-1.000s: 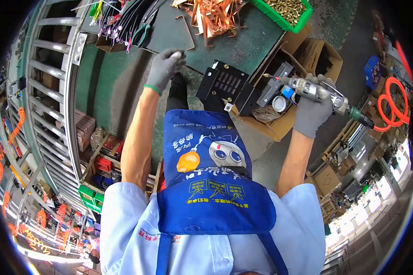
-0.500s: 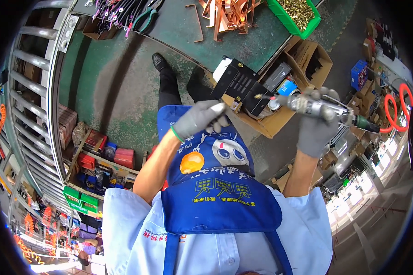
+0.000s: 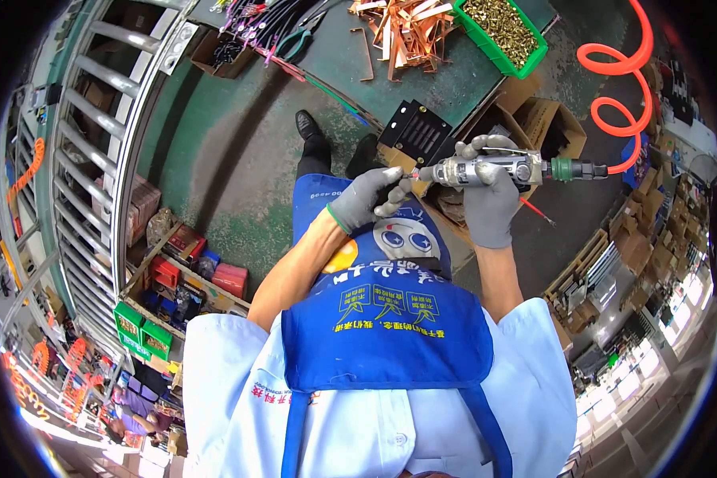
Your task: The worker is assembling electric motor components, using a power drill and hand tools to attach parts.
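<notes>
My right hand [image 3: 490, 191], in a grey glove, is wrapped round a silver air screwdriver [image 3: 474, 172] with a green collar. The tool lies almost level, its tip to the left, and a red coiled hose [image 3: 620, 119] leads off its right end. My left hand [image 3: 372, 197], also gloved in grey, is closed at the tool's tip, with thumb and fingers pinched together; what they hold there is too small to make out. Just beyond the tool, a black slotted metal plate [image 3: 417, 134] rests by the bench edge.
On the green bench [image 3: 327, 68] lie copper strips [image 3: 406, 30], a green bin [image 3: 526, 60] of brass fasteners, black cables [image 3: 267, 20] and green-handled pliers [image 3: 296, 46]. Cardboard boxes [image 3: 562, 127] stand at its right. A metal roller rack [image 3: 95, 135] and a parts crate [image 3: 183, 271] are at my left.
The screwdriver has swung level and moved left, so its tip meets my left hand. My left hand has moved right and slightly up. The whole view has shifted a little.
</notes>
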`<act>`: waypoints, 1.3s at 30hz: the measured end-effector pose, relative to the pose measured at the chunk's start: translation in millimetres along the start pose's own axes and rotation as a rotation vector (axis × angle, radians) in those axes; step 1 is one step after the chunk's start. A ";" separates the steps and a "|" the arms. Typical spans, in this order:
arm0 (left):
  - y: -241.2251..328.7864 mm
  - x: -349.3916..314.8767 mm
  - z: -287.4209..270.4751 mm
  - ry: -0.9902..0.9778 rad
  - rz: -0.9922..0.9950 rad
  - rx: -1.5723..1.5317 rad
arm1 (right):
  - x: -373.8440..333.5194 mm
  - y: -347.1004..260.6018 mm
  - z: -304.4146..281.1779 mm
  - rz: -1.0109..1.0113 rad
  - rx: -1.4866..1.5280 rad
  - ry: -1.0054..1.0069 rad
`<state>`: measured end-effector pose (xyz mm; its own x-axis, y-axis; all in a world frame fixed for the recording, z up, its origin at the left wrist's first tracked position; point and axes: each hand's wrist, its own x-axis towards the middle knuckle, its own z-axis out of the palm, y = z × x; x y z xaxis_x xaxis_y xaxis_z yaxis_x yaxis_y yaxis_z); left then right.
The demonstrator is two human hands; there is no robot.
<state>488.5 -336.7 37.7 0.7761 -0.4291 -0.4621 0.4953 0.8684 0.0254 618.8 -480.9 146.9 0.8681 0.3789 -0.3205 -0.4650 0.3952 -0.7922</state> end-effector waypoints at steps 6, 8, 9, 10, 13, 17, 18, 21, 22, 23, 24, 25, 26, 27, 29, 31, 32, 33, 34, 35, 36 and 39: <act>6.6 -1.8 -7.3 0.169 0.011 -0.039 | -9.8 -6.1 22.1 -0.113 -0.112 -0.027; 10.4 -1.6 -5.8 0.148 0.126 0.058 | -5.7 -4.9 16.3 -0.122 -0.136 -0.053; 13.0 -0.7 -4.9 0.224 0.147 0.140 | -3.7 -2.7 12.1 -0.130 -0.163 -0.074; 11.8 -1.0 -3.4 0.272 0.185 0.192 | -4.1 3.2 7.0 -0.140 -0.180 -0.017; 7.1 7.8 -15.6 0.352 0.241 0.303 | -6.8 10.6 3.6 -0.298 -0.305 -0.010; -15.0 35.6 -38.8 0.467 0.272 0.677 | -15.2 19.6 5.0 -0.296 -0.285 0.008; -18.9 41.2 -33.8 0.474 0.296 0.709 | -14.6 21.9 1.5 -0.304 -0.258 -0.013; -22.5 61.0 -25.0 0.607 0.411 0.654 | -11.9 27.7 -2.7 -0.353 -0.272 -0.015; -22.3 62.0 -26.6 0.640 0.463 0.634 | -11.0 29.4 -2.6 -0.353 -0.273 -0.017; -20.1 62.5 -29.3 0.642 0.464 0.633 | -10.5 32.6 -0.4 -0.390 -0.283 -0.011; -17.5 63.1 -32.2 0.653 0.490 0.635 | -10.2 35.3 1.3 -0.428 -0.293 -0.005; -15.8 64.2 -34.6 0.665 0.515 0.637 | -9.7 36.3 2.7 -0.426 -0.293 -0.006; -15.5 68.4 -35.4 0.696 0.556 0.630 | -8.3 35.5 5.8 -0.383 -0.283 -0.024; -16.1 71.7 -36.5 0.697 0.559 0.626 | -7.9 34.7 9.2 -0.339 -0.274 -0.042; -17.3 73.8 -33.6 0.810 0.692 0.731 | -8.3 34.8 14.2 -0.324 -0.268 -0.046; -15.5 69.8 -27.6 0.793 0.678 0.716 | -3.8 36.6 15.5 -0.379 -0.302 -0.076; -15.4 66.7 -25.4 0.778 0.664 0.704 | -2.1 39.4 14.4 -0.388 -0.330 -0.060; -15.1 67.6 -27.0 0.780 0.665 0.699 | 1.1 42.0 13.6 -0.385 -0.332 -0.063; -12.5 68.3 -27.1 0.762 0.633 0.700 | 4.7 44.5 12.9 -0.383 -0.353 -0.063; -11.2 69.8 -30.8 0.747 0.604 0.698 | 6.3 45.6 14.8 -0.379 -0.374 -0.067; -11.8 70.5 -34.4 0.752 0.607 0.690 | 5.7 44.6 17.4 -0.404 -0.401 -0.064; -13.2 71.3 -42.7 0.685 0.599 0.587 | 6.0 41.2 16.8 -0.313 -0.297 -0.106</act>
<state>520.7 -368.1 -33.5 0.6614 0.4138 -0.6255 0.3586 0.5580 0.7483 601.9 -448.3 121.1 0.9293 0.3692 0.0015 -0.0990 0.2531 -0.9624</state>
